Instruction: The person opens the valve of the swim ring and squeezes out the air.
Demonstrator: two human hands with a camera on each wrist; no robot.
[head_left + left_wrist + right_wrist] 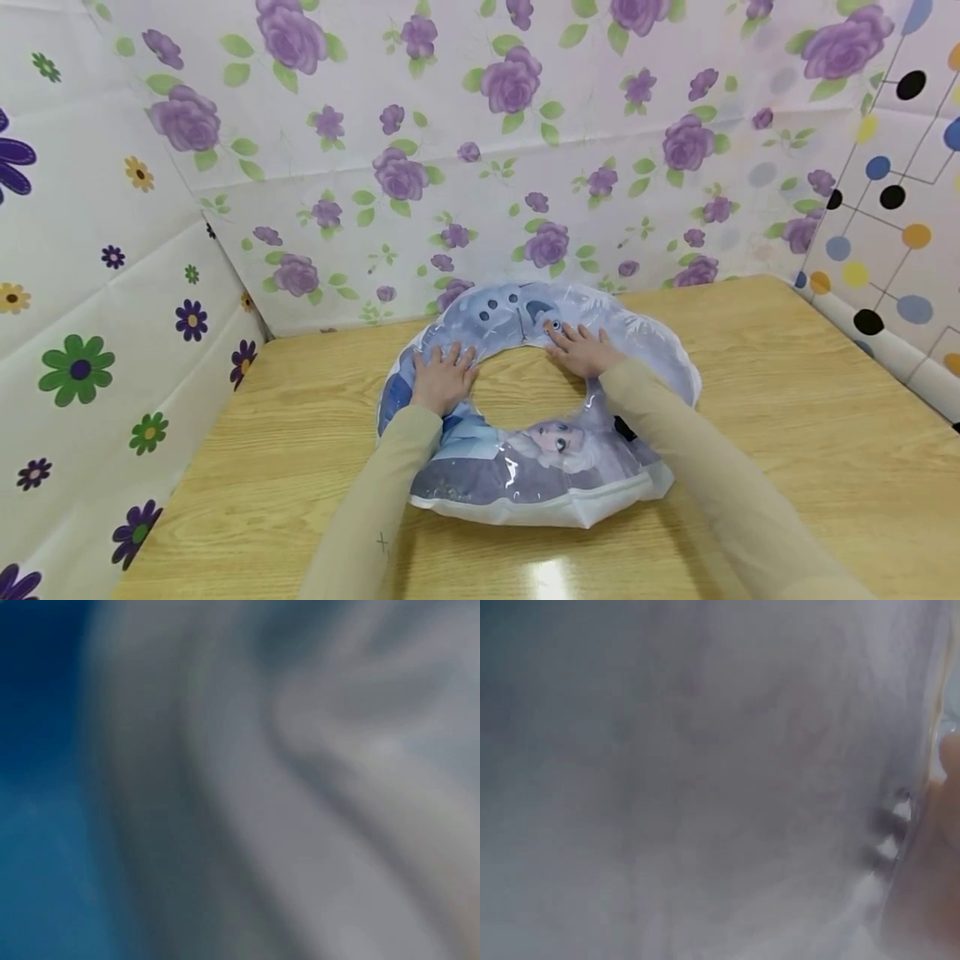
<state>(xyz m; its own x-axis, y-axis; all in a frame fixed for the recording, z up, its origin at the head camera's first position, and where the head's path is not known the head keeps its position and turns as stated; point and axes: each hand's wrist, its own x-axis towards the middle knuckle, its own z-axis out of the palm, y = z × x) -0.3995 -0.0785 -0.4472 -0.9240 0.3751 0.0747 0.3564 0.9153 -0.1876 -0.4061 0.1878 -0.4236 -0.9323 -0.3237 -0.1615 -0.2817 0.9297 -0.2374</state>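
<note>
An inflated swim ring (487, 492), printed with cartoon figures in blue and lilac, lies on the wooden table in the head view. My left hand (442, 382) rests on its left side with straight, spread fingers. On the right of the hole, my right hand (585, 352) presses flat on the ring, fingers pointing up and left. A black patch (624, 428) shows beside the right sleeve. The left wrist view is a close blur of blue and grey. In the right wrist view, part of the right hand (930, 877) appears at the right edge, against the ring's shiny film (765, 750).
The wooden table (757, 350) reaches back to a wall covering (465, 200) with purple flowers. A flower-printed sheet (142, 308) borders the left side, and a dotted sheet (900, 275) borders the right.
</note>
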